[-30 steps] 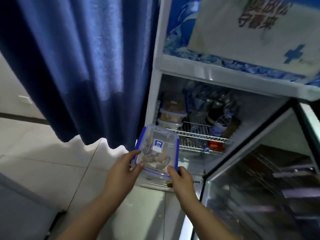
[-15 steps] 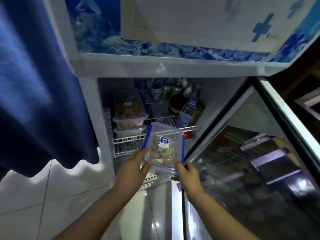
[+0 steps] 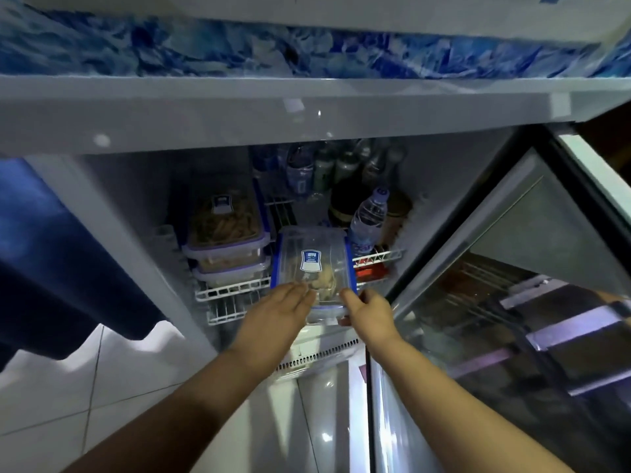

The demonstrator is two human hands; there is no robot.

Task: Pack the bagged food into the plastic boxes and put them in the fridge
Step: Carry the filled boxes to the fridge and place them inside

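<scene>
A clear plastic box (image 3: 312, 257) with blue lid clips and a blue label holds pale food. I hold it by its near end with both hands at the front of the fridge's white wire shelf (image 3: 232, 291). My left hand (image 3: 273, 312) grips the near left corner with the thumb on the lid. My right hand (image 3: 368, 312) grips the near right corner. Two stacked boxes (image 3: 227, 240) with food stand on the shelf just left of it.
The fridge's glass door (image 3: 512, 302) stands open on the right. Several bottles (image 3: 370, 213) and cans fill the back and right of the shelf. A blue curtain (image 3: 51, 250) hangs on the left above a white tiled floor (image 3: 68, 404).
I have stepped closer to the fridge. The box has moved forward and up to the wire shelf, beside the stacked boxes, still held in both hands.
</scene>
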